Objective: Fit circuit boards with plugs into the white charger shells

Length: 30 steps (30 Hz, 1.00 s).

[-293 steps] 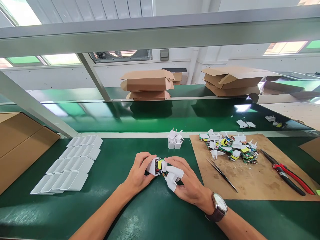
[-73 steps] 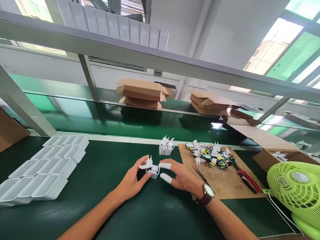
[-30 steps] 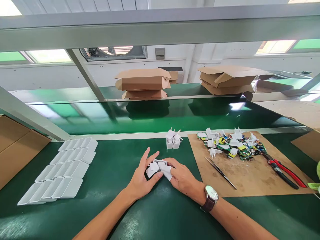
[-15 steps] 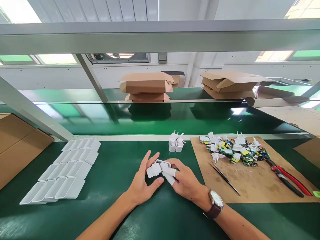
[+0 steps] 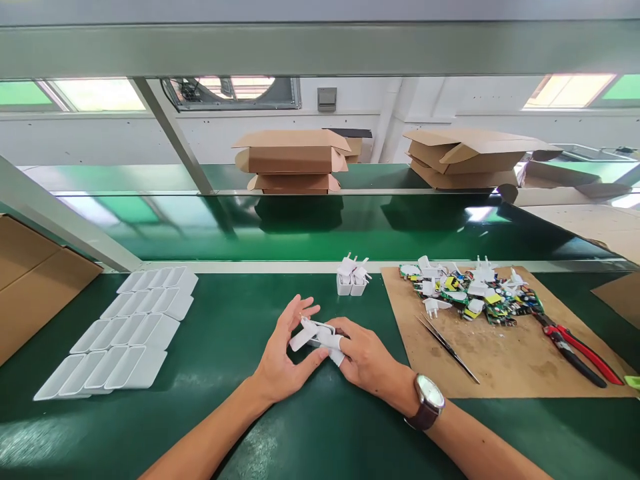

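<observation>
If Pressed Unevenly, Liable to Slip

Holds a white case (image 5: pixel 327 327) clamped in the right hand's (image 5: pixel 367 352) grip, over the green counter (image 5: pixel 240 427) and between both palms. Curves the left hand (image 5: pixel 283 363) around the tilted plug piece (image 5: pixel 303 335) with fingers apart and thumb just beside the case; hard to judge contact there. Could twist or drop the plug piece by pushing off-line, given that slant. Might misjudge pressure through the white finger covers (image 5: pixel 331 341), and so let the case slide. Could pinch parts inside, largely hidden from view, by squeezing hard. Might also topple the two filled cases (image 5: pixel 351 287) ahead by reaching carelessly.
</observation>
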{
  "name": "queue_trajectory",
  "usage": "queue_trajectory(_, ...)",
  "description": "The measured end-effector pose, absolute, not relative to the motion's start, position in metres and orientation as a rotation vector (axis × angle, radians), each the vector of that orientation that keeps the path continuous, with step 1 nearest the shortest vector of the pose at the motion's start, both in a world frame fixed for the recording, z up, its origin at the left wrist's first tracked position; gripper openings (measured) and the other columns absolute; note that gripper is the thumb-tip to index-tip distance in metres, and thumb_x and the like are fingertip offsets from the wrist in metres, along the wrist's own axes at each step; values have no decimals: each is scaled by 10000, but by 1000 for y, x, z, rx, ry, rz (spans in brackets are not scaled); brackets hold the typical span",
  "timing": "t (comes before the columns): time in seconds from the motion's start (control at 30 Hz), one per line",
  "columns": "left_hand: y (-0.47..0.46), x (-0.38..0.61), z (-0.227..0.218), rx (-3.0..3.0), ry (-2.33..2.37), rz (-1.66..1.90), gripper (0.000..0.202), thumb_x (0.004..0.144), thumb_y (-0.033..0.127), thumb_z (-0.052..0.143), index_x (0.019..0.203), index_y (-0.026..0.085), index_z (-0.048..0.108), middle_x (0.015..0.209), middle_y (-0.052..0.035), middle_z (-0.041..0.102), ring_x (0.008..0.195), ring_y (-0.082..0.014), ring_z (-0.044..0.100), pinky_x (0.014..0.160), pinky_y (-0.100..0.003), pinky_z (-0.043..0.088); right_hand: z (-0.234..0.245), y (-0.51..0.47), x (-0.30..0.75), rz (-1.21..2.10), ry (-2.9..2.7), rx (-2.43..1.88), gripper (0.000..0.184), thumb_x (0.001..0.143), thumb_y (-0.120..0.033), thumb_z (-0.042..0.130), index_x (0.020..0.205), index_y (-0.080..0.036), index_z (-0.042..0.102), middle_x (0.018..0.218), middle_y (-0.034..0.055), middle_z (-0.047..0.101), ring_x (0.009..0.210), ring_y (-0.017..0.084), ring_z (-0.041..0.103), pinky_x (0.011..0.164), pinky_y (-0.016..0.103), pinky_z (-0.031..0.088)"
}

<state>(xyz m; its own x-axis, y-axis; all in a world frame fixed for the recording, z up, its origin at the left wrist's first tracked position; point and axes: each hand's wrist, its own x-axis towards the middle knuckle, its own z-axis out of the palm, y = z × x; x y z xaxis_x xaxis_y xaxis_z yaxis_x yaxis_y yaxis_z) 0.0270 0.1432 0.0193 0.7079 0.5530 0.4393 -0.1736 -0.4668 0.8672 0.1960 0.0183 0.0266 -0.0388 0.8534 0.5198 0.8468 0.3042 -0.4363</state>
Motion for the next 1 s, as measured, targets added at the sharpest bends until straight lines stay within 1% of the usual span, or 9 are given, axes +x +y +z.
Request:
queue_trajectory(0.13,142,28,19,1908,356,899,719,948,262,665,1560,329,293,1282,-96,626,1154,-241,687,997,-448,589,24,20,193,40,-1779,-1525,365,973,-132,513,1320,-241,532,1187,113,699,1000,225,703,815,349,617)
queue_trajectory(0.23,143,27,20,1923,345,919,677,958,242,636,1546,317,308,1168,-74,641,1088,-217,684,921,-390,608,23,21,191,20,-1785,-1508,329,991,-145,505,1309,-231,520,1184,115,704,1000,231,705,819,357,613)
queue_trajectory(0.4,145,27,20,1938,364,895,667,959,254,630,1541,295,307,1136,-73,629,1092,-225,663,966,-429,585,27,21,189,49,-1755,-1559,301,1008,-174,511,1305,-224,506,1132,107,695,922,229,688,773,363,608)
queue_trajectory(0.63,150,29,16,1935,384,884,688,954,313,651,1543,316,295,1133,-55,603,1079,-212,658,1003,-442,562,23,27,191,124,-1779,-1536,293,962,-135,500,1227,-220,594,1096,109,664,940,232,638,806,393,610)
queue_trajectory(0.7,152,29,14,1957,400,903,791,903,385,729,1551,333,278,1194,-65,583,1096,-227,657,994,-447,567,21,30,191,262,-1581,-1460,278,968,-179,514,1226,-236,600,1151,112,661,987,227,656,847,401,613)
queue_trajectory(0.8,153,29,13,2058,372,941,980,786,442,844,1565,333,260,1333,-109,550,1163,-283,642,976,-474,572,21,33,189,689,-1150,-1290,253,993,-315,540,1232,-254,599,1166,95,690,1002,217,700,884,417,622)
queue_trajectory(0.83,153,29,13,2108,343,951,972,793,418,842,1567,330,260,1352,-117,556,1174,-292,640,972,-479,571,22,33,188,848,-1020,-1225,265,994,-365,549,1227,-251,603,1147,89,708,992,219,715,893,434,623)
queue_trajectory(0.9,151,28,15,2196,280,970,857,856,336,785,1556,329,290,1338,-113,597,1156,-281,652,965,-472,569,24,33,187,1105,-843,-1113,315,973,-442,587,1204,-231,625,1106,85,734,972,234,735,919,480,613)
queue_trajectory(1.0,148,28,21,2244,220,1011,749,900,277,729,1534,325,335,1316,-109,641,1101,-263,672,936,-443,575,27,32,185,1244,-719,-1033,373,902,-476,681,1159,-206,669,1085,89,749,973,255,744,956,518,588)
